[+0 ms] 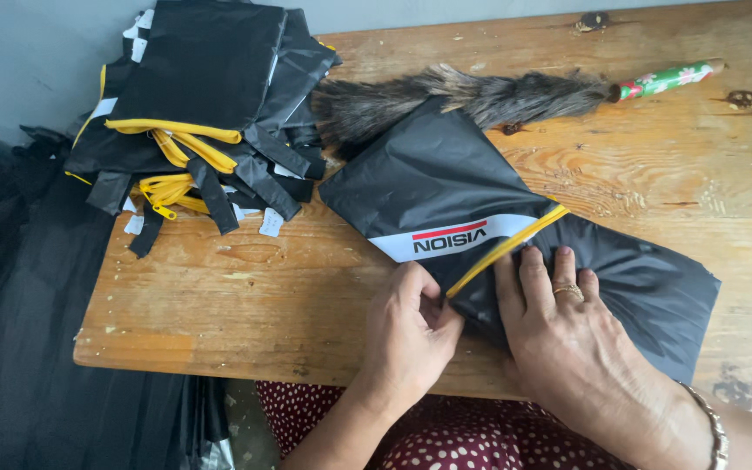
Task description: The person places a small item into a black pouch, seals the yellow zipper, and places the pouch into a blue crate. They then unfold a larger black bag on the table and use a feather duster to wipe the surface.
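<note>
We look down from our own head at a worn wooden surface (245, 296) with both our bare hands at its near edge. Spread in front of us lies a black fabric piece (446, 178) with a white band and a yellow zipper tape (506, 246) running diagonally across it; it sits at the near right of the surface, its far corner touching a feather duster. Our left hand (406, 335) has its fingers (424, 300) curled and pinching the near end of the zipper tape at the fabric's edge, seemingly to keep that end in place. Our right hand (559, 326), wearing a ring, lies just beside it with fingers released and spread flat on the black fabric, pressing it down so the cloth stays smooth and does not slide; it grasps nothing. A bracelet (711, 426) shows at that wrist. The feather duster (463, 96), dark and bushy with a green floral handle (668, 78), lies across the far side. At the far left sits a stack of black fabric pieces (211, 96) with yellow trim and straps, well apart from our hands, some small white tags beside it. More black material (36, 365) hangs off the left side of the surface, and a red dotted garment (446, 435) covers our lap.
</note>
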